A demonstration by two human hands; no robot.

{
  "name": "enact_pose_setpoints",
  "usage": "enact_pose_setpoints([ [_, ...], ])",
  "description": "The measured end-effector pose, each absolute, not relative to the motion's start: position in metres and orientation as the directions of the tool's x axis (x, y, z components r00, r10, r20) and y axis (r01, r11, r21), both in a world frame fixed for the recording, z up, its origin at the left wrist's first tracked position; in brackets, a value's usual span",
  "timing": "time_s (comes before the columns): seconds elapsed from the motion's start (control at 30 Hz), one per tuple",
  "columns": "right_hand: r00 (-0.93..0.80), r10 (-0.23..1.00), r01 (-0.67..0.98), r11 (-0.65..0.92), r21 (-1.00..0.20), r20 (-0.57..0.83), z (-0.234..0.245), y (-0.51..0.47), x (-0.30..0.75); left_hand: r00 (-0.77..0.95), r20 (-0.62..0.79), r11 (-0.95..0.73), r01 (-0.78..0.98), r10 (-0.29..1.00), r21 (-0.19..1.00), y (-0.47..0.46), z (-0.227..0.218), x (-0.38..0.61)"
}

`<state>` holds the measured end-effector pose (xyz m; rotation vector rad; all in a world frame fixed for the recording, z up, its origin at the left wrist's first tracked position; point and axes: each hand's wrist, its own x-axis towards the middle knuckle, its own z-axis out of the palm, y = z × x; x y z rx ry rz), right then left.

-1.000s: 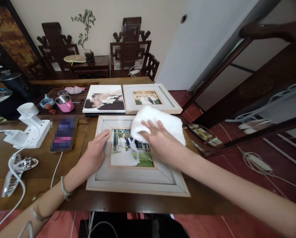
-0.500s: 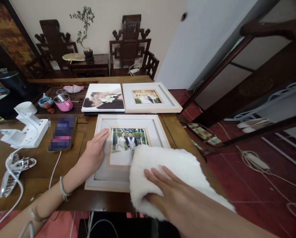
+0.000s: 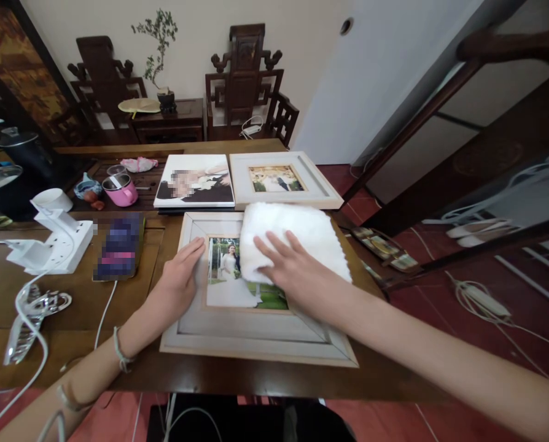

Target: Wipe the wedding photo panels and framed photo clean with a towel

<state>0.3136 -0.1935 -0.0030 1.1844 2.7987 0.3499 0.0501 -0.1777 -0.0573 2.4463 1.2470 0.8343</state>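
Note:
A pale wooden picture frame (image 3: 260,334) with a wedding photo (image 3: 228,276) in it lies flat on the brown table (image 3: 131,368). My left hand (image 3: 181,270) rests on the frame's left side, fingers stretched out beside the photo. Over the upper right part of the frame, my right hand (image 3: 286,264) presses a fluffy white cloth (image 3: 297,221), fingers spread on top. This cloth hides the photo's upper right and the frame's upper right corner. I cannot see how far my right thumb wraps around the cloth.
Beyond the frame lie a photo panel (image 3: 196,184) and a second framed photo (image 3: 284,199). To the left are a pink cup (image 3: 121,191), a white power strip (image 3: 74,245), a phone (image 3: 119,245) and a clear hair clip (image 3: 28,325). A dark wooden rack (image 3: 422,270) stands right of the table.
My right hand has slid the cloth away from me, from the frame's lower right to its upper right. The lower right corner now shows. My left hand stays on the frame.

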Motion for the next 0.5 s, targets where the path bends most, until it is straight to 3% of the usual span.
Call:
enact_pose_setpoints([
  [0.23, -0.805, 0.593, 0.593, 0.803, -0.05, -0.021, 0.007, -0.268, 0.312, 0.462, 0.356, -0.583, 0.653, 0.812, 0.484, -0.179, -0.056, 0.05],
  [0.3, -0.795, 0.604, 0.606, 0.791, -0.077, -0.059, 0.012, -0.264, 0.307, 0.466, 0.361, -0.59, 0.64, 0.808, 0.492, -0.179, -0.057, 0.05],
  [0.37, -0.748, 0.654, 0.66, 0.751, -0.024, -0.112, 0.016, -0.248, 0.301, 0.465, 0.358, -0.587, 0.636, 0.81, 0.502, -0.179, -0.058, 0.049],
  [0.5, -0.674, 0.73, 0.706, 0.682, 0.193, -0.114, 0.016, -0.193, 0.296, 0.461, 0.361, -0.585, 0.634, 0.811, 0.506, -0.179, -0.058, 0.05],
])
